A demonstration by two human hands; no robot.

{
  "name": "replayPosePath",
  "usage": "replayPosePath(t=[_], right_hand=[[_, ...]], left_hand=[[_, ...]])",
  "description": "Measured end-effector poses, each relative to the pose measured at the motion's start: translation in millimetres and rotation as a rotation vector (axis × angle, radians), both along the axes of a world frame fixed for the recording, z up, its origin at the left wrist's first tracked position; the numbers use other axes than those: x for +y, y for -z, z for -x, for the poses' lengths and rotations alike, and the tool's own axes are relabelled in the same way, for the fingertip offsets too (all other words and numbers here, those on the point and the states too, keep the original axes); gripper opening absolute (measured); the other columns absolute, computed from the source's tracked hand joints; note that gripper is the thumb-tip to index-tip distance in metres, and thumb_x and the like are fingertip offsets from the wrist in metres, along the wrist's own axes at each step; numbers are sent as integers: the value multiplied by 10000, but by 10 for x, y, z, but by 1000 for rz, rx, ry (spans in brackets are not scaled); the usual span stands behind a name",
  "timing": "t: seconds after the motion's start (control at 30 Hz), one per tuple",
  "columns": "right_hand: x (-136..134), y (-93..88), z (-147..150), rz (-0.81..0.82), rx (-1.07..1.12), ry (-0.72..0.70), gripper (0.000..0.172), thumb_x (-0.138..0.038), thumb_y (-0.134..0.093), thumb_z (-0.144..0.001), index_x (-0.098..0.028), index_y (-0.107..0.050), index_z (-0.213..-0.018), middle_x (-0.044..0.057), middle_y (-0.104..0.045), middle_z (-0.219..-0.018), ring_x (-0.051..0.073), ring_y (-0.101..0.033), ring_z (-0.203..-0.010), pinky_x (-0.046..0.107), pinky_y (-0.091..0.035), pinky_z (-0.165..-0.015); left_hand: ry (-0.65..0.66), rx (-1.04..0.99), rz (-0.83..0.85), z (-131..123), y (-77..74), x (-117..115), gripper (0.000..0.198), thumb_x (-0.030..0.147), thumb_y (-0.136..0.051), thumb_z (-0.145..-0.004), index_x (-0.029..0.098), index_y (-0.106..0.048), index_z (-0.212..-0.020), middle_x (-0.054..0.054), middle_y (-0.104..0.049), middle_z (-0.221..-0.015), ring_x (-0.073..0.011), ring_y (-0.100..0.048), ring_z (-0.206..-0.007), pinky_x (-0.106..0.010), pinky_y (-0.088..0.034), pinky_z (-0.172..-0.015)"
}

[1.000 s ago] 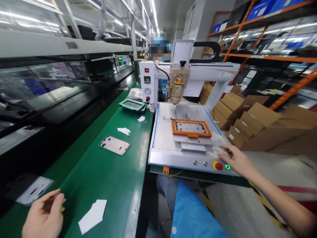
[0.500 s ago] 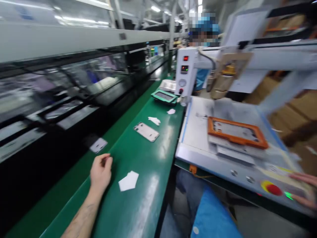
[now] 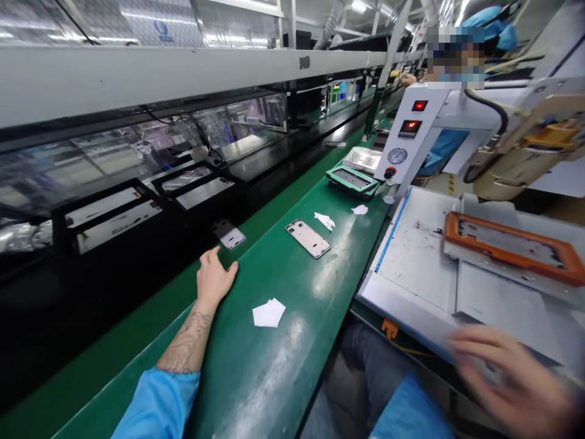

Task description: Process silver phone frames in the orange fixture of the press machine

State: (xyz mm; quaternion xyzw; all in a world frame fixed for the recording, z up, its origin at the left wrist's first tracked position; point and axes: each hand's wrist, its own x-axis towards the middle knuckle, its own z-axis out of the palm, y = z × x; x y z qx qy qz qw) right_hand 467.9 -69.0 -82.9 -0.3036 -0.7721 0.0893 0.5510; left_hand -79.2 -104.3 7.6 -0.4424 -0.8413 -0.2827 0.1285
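Left hand (image 3: 214, 277): bare, over the left edge of the green surface (image 3: 242, 378), with thumb and fingers apart.
Right hand (image 3: 512, 372): blurred, above the front edge of the white machine (image 3: 406, 262), with fingers stretched away from the thumb.
Shaded phone frame (image 3: 231, 236): lying just beyond the left fingertips, past the edge, half in the dark; contact impossible to tell.
Pale phone frame (image 3: 308, 239): flat on the surface, well apart from both hands.
White sheet (image 3: 269, 313): on the surface, between left forearm and machine.
Torn scraps (image 3: 324, 221): one near the pale frame, another farther off.
Green fixture (image 3: 337, 180): at the far end, just beside the control box.
Control box (image 3: 423, 137): standing between surface and gantry, partly blocking sight of a co-worker in a blue cap (image 3: 484, 24).
Orange fixture (image 3: 572, 262): raised on the machine bed, beyond the right hand.
Black trays (image 3: 109, 216): far left, holding pale panels.
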Motion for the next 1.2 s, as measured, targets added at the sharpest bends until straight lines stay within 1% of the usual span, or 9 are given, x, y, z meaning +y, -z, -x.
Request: replayPosePath(t=[0.1, 0.23, 0.37, 0.6, 0.77, 0.87, 0.93, 1.07, 1.2], right_hand=[[152, -118, 1105, 62, -88, -317, 325, -233, -616, -938, -321, -629, -1250, 116, -650, -1222, 245, -641, -1137, 437, -583, -926], [470, -318, 2544, 311, -322, -501, 629, -379, -697, -910, -233, -466, -1476, 138, -438, -1543, 299, -428, -1426, 514, -420, -1169], [882, -495, 3493, 277, -377, -419, 749, -457, -724, -888, -167, -435, -1515, 174, -370, -1590, 328, -315, -1491, 512, -293, -1235], [1232, -799, 4582, 268, -401, -193, 1021, -692, -732, -788, -136, -345, -1553, 231, -400, -1552, 370, -384, -1420, 525, -279, -1173], [1309, -939, 4961, 278, -428, -95, 957, -595, -792, -746, -181, -391, -1511, 169, -629, -1296, 367, -507, -1221, 499, -364, -1040], [1341, -976, 5017, 296, -403, -44, 823, -445, -780, -743, -199, -441, -1451, 143, -683, -1156, 347, -548, -1122, 465, -390, -966], [1345, -1000, 4999, 323, -371, -31, 829, -384, -780, -699, -212, -446, -1438, 119, -702, -1097, 341, -564, -1083, 458, -394, -948], [1315, -1003, 4783, 392, -232, -62, 905, -375, -786, -640, -218, -422, -1453, 88, -702, -1142, 335, -575, -1092, 465, -400, -974], [1218, -804, 4217, 422, -98, -190, 963, -354, -792, -620, -224, -377, -1479, 63, -665, -1249, 293, -574, -1119, 444, -404, -1021]], left_hand=[[-18, -16, 11, -46, 9, -3, 675, 471, -628, -859, 185, -438, -1440, -191, -433, -1444, -409, -549, -1267, -607, -441, -1084], [-59, -61, -56, -43, -24, -35, 565, 430, -599, -886, 183, -466, -1377, -172, -480, -1389, -323, -621, -1163, -523, -507, -1007], [-78, -89, -149, 38, -18, -15, 460, 395, -603, -889, 194, -508, -1292, -119, -552, -1265, -227, -650, -963, -419, -538, -885], [-16, -138, -251, 108, 52, 34, 367, 326, -642, -850, 227, -565, -1195, -25, -599, -1038, -152, -575, -756, -346, -501, -782], [7, -179, -304, 108, 72, 41, 356, 309, -645, -832, 233, -574, -1173, -4, -603, -1008, -126, -561, -717, -328, -494, -752], [22, -201, -331, 119, 80, 46, 373, 313, -645, -822, 234, -571, -1179, -5, -606, -1007, -128, -575, -737, -327, -499, -760], [29, -218, -352, 130, 83, 44, 383, 321, -644, -817, 232, -569, -1182, -9, -608, -1008, -129, -582, -743, -329, -505, -769], [41, -254, -391, 156, 85, 26, 388, 351, -638, -812, 223, -570, -1172, -15, -610, -996, -130, -588, -728, -323, -519, -746], [39, -285, -421, 165, 74, 12, 397, 375, -626, -808, 211, -570, -1166, -26, -613, -986, -136, -590, -728, -317, -526, -733]])
